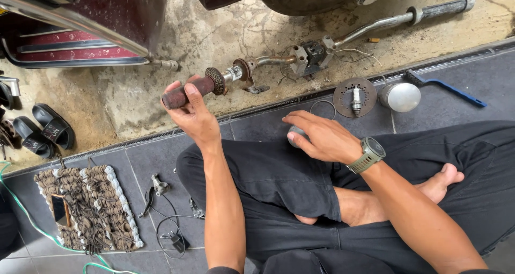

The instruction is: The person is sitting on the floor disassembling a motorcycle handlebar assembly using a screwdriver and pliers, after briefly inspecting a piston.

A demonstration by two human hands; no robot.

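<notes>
Left hand (pixel 193 113) grasps handlebar grip (pixel 189 91); right hand (pixel 322 137) fingers curl round small grey round part (pixel 294 132) on knee.

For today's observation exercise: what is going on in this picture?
A person sits cross-legged on dark tiles. The left hand grips the worn grip of a detached handlebar lying on the concrete. The right hand rests on a small round metal part. A spark plug lies on a perforated disc nearby.
</notes>
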